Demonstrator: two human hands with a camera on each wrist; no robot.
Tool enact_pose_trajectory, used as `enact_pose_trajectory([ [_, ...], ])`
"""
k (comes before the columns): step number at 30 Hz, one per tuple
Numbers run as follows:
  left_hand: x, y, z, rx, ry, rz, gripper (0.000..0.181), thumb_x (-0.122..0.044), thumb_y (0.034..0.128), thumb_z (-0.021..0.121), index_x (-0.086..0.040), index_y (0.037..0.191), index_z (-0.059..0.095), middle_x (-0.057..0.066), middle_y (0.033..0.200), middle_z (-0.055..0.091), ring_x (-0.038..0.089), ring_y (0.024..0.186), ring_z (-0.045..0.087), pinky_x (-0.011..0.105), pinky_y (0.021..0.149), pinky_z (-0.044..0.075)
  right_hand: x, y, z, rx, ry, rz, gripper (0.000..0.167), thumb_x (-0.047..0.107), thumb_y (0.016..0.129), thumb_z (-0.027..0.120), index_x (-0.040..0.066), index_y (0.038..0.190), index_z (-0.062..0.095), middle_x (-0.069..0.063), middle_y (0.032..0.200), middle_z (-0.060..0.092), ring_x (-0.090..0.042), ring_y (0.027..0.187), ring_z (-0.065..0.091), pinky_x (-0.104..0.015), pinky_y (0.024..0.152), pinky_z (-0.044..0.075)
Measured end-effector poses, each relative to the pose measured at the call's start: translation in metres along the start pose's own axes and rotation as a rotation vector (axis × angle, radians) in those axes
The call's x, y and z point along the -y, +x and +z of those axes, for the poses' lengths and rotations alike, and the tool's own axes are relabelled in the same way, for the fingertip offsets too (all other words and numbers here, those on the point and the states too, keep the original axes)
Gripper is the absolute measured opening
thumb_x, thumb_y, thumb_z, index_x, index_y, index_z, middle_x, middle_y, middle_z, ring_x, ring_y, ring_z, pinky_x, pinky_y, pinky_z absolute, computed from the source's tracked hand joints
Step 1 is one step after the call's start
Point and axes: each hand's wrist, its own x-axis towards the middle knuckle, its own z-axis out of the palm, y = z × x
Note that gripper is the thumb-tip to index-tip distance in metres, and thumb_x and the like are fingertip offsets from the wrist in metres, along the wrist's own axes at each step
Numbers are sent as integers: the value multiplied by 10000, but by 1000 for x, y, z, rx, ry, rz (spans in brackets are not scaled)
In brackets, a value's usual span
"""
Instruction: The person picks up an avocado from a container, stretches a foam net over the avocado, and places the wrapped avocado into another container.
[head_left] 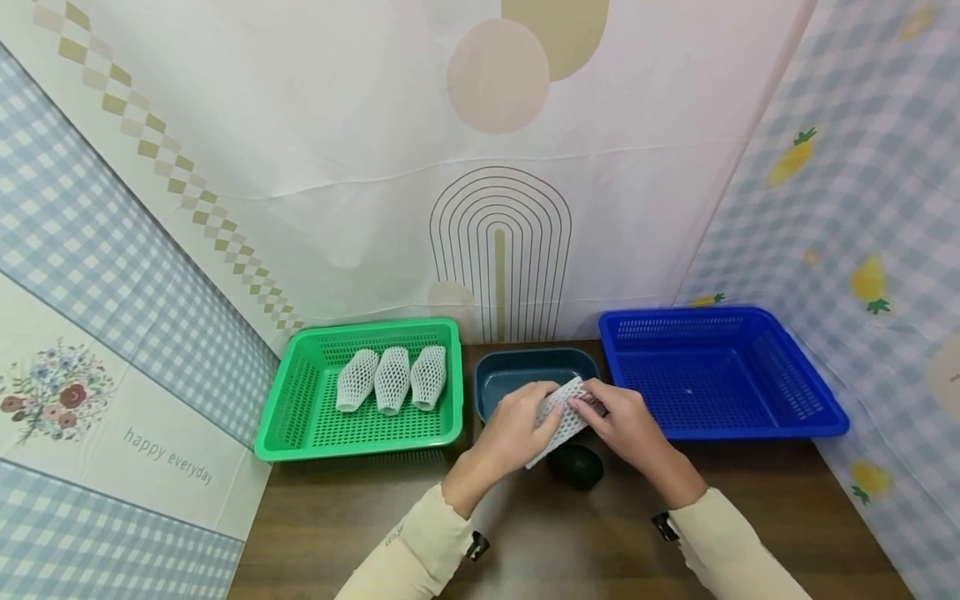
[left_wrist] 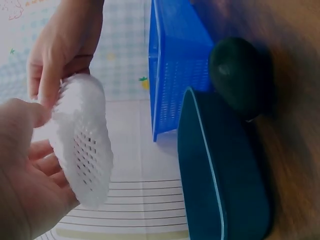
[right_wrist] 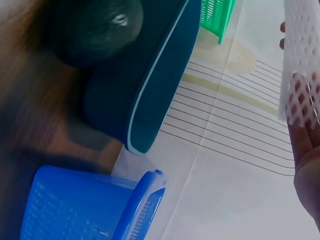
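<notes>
Both hands hold a white foam net sleeve (head_left: 561,417) above the front of a teal tub (head_left: 489,367). My left hand (head_left: 517,427) grips it along its near side, thumb on top. At the sleeve's far end, my right hand (head_left: 624,421) pinches it, and some of its fingers (right_wrist: 301,107) show through the mesh in the right wrist view. The sleeve looks limp and flattened in the left wrist view. Below the hands, a dark green avocado (head_left: 576,468) lies on the table against or close to the tub's front wall.
To the left stands a green basket (head_left: 300,437) with three foam-netted pieces (head_left: 392,382) side by side; their contents are hard to make out. A blue basket (head_left: 720,375) sits at the right. Patterned cloth (head_left: 360,242) hangs behind the wooden table (head_left: 360,533).
</notes>
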Motion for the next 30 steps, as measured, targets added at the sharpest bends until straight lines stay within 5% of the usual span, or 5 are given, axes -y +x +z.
enact_pose_trajectory([
  [5,3,2,3,-18,-15,20,220,-114,1052,576,-50,1250,649,88,1177,723,174,1030,702,319,892,591,-3,-1,2,89,60,24,262,44,863,797,83,1072,642,20,818,662,-6,664,566,-195,561,509],
  [10,9,4,-5,-59,-67,-57,208,-78,1038,594,-42,1230,666,110,1177,724,212,1047,702,360,907,594,-8,-10,5,187,35,67,256,102,892,790,71,1097,639,50,790,635,34,636,506,-172,538,475],
  [15,16,4,-14,-88,-102,-119,228,-62,1022,616,-40,1242,674,113,1216,724,250,1115,692,420,978,562,-12,-21,8,204,16,84,188,93,912,771,87,1080,687,59,849,682,34,713,564,-192,616,536],
  [25,27,-11,0,120,-254,-199,387,-254,1072,543,-47,1397,575,98,1229,681,168,1041,655,314,881,567,-5,-25,8,133,54,39,211,4,902,751,103,1075,679,46,883,690,27,717,557,-178,605,521],
  [30,27,-15,9,194,-328,-280,711,-496,963,676,-125,1519,434,80,1275,647,139,996,641,284,807,564,0,-19,6,99,40,-8,245,-6,883,765,94,1091,681,12,932,727,-10,738,618,-194,616,544],
])
